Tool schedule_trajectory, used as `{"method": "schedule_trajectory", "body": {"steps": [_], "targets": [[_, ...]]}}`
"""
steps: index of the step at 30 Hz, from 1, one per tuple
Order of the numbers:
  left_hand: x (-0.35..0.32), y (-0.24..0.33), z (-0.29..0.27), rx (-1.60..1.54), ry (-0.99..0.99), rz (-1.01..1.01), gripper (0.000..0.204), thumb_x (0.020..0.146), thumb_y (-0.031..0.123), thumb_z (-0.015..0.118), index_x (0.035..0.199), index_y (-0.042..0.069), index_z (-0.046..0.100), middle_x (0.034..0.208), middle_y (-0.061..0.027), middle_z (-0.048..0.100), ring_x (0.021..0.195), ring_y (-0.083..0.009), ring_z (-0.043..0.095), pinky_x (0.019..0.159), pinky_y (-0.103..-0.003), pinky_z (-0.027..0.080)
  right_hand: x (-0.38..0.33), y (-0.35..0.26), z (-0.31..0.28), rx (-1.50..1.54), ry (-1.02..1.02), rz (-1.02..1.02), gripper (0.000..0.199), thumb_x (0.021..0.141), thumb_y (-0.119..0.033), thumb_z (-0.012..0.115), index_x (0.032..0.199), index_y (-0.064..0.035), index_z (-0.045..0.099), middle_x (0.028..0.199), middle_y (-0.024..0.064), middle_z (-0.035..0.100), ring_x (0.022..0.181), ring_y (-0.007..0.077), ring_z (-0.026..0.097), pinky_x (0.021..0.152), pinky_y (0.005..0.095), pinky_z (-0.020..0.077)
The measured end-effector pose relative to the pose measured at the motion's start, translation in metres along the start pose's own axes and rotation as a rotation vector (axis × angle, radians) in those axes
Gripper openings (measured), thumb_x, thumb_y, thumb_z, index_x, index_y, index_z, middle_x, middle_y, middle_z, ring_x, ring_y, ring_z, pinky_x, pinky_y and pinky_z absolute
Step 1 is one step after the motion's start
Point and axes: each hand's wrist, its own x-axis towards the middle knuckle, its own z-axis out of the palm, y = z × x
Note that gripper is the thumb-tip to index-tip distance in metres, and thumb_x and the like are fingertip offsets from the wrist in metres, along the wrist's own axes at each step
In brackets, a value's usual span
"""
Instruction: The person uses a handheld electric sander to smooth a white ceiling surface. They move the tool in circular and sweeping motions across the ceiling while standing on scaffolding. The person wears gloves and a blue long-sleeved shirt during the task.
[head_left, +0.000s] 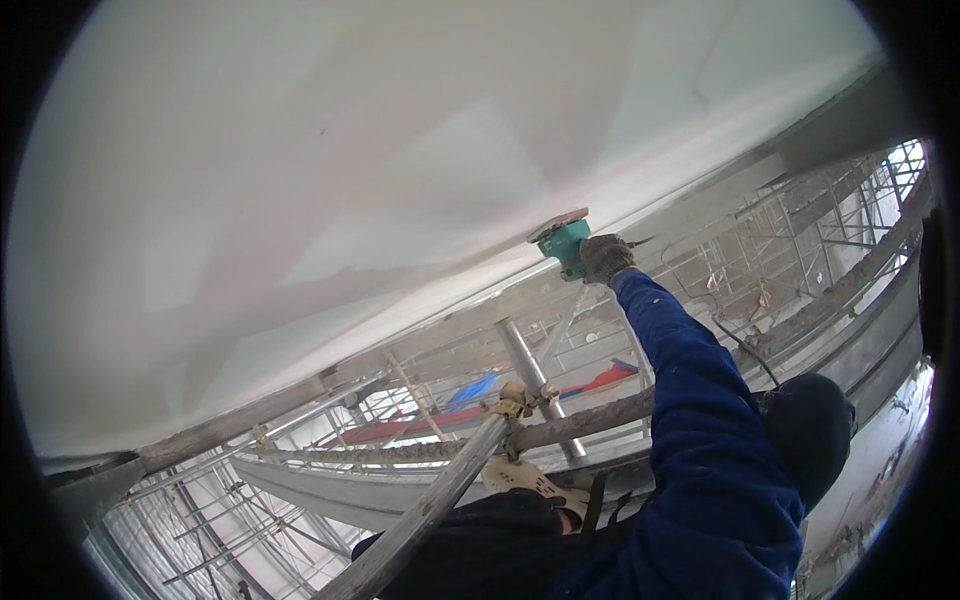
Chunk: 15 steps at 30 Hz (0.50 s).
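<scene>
One gloved hand, the right hand point(605, 257), is in view, clenched around the body of a green power sander point(563, 243). The sander sits just right of picture centre, its flat pad pressed up against the pale curved surface point(330, 170) overhead. The left hand is not visible.

Handling, as a judgement: the tool looks compact and rigid, moderately heavy for work at full arm's reach overhead. The grip belongs on the green housing, below the pad; the pad face stays clear of fingers. A dark cable point(740, 345) trails from the tool toward 4 o'clock and may drag or snag.

Surroundings: the blue sleeve point(690, 400) runs from 5 o'clock up to the tool. Scaffold tubes point(440, 495) cross at 6 o'clock, joined by a coupler point(515, 400), with a shoe point(525, 478) just beneath. More scaffolding point(800, 240) fills 3 o'clock. The tubes crowd the space beneath the arm.
</scene>
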Motion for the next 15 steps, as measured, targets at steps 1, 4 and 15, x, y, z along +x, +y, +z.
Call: {"method": "schedule_trajectory", "body": {"steps": [1, 4, 15], "targets": [[0.000, 0.001, 0.000, -0.009, -0.008, -0.003, 0.078, 0.088, 0.057, 0.049, 0.135, -0.005, 0.041, 0.090, -0.0137, 0.058, 0.068, -0.0256, 0.059, 0.063, -0.061, 0.050, 0.001, 0.007, 0.002, -0.022, 0.007, -0.007, 0.059, 0.065, -0.044, 0.080, 0.106, -0.0040, 0.063, 0.095, 0.0149, 0.071, 0.091, 0.0298, 0.069, 0.079, 0.0447, 0.0552], [0.001, -0.001, -0.001, -0.011, -0.023, 0.002, 0.079, 0.088, 0.057, 0.050, 0.135, -0.005, 0.041, 0.089, -0.0135, 0.058, 0.067, -0.0261, 0.058, 0.062, -0.060, 0.050, 0.004, 0.039, 0.019, -0.030, 0.015, 0.055, 0.054, 0.068, -0.042, 0.077, 0.106, -0.0051, 0.063, 0.094, 0.0133, 0.071, 0.091, 0.0297, 0.069, 0.079, 0.0452, 0.0551], [0.001, 0.001, -0.009, -0.013, 0.018, 0.010, 0.080, 0.086, 0.058, 0.052, 0.135, -0.004, 0.042, 0.088, -0.0137, 0.057, 0.067, -0.0272, 0.058, 0.057, -0.060, 0.050, -0.020, 0.067, -0.016, -0.063, -0.020, 0.101, 0.060, 0.066, -0.046, 0.082, 0.106, -0.0052, 0.063, 0.096, 0.0132, 0.071, 0.092, 0.0288, 0.070, 0.080, 0.0431, 0.0554]]}}
